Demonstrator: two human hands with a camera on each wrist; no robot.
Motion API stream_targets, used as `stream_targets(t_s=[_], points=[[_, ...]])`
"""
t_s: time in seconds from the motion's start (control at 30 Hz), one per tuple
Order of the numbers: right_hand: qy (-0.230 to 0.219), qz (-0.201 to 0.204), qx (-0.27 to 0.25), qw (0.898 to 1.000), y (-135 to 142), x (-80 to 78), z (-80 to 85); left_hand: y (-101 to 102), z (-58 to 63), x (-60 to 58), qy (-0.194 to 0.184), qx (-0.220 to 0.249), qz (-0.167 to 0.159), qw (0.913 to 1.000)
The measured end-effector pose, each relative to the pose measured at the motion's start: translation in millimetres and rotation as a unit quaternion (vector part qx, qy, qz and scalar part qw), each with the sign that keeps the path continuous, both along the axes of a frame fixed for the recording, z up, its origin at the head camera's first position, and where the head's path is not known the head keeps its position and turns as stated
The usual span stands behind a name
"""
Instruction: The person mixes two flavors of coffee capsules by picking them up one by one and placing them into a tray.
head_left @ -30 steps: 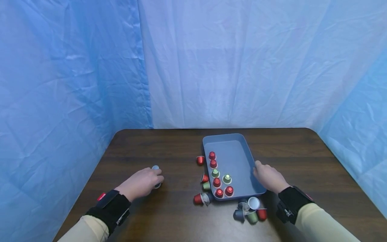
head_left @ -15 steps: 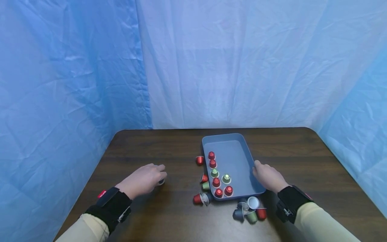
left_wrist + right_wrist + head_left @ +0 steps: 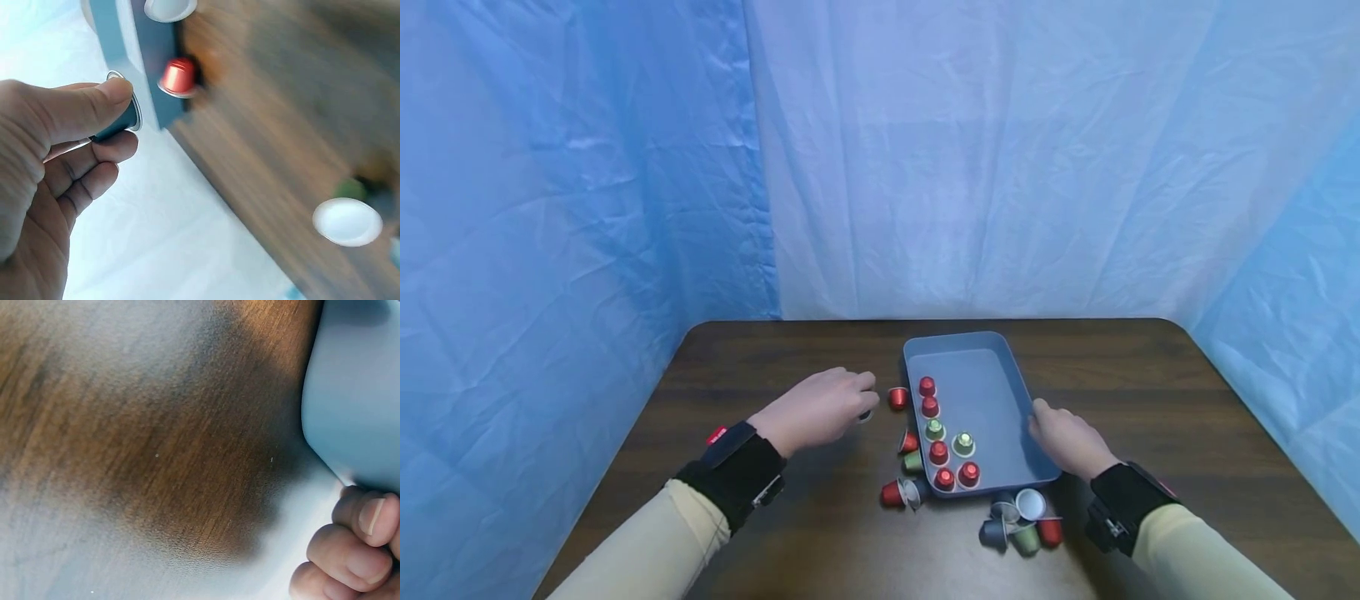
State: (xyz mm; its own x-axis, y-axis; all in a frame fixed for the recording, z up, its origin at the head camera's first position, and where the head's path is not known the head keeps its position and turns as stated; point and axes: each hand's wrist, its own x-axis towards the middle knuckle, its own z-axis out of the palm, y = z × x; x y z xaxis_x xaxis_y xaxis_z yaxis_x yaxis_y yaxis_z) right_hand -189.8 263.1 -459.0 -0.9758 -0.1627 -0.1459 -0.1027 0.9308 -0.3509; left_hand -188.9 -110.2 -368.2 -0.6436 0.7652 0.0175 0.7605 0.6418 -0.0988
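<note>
The left hand (image 3: 816, 407) pinches a dark pod (image 3: 121, 122) between its fingers above the surface (image 3: 820, 525), left of the tray (image 3: 988, 396) holding red pods (image 3: 968, 473) and green pods (image 3: 963, 442); the right hand (image 3: 1070, 440) grips the tray's right side.

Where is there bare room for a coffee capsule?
Inside the gray-blue tray, beyond and right of its seven capsules; also the wooden table right of the right hand. Crowded: outside the tray's left and near sides, with loose capsules.
</note>
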Motion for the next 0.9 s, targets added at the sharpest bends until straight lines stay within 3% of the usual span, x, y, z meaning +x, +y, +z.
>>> stream_targets(t_s=[0.33, 0.57, 0.9], points=[[0.002, 0.003, 0.002, 1.000, 0.9, -0.5, -0.4, 55.1, 3.6, -14.3, 0.022, -0.025, -0.031, 0.9989], [0.010, 0.008, 0.003, 1.000, 1.3, 0.3, -1.2, 80.7, -1.7, -23.0, 0.026, -0.018, -0.059, 0.9978], [0.003, 0.004, 0.006, 1.000, 0.6, 0.8, 1.4, 107.8, -18.3, -32.6, 0.002, 0.000, -0.052, 0.9986]])
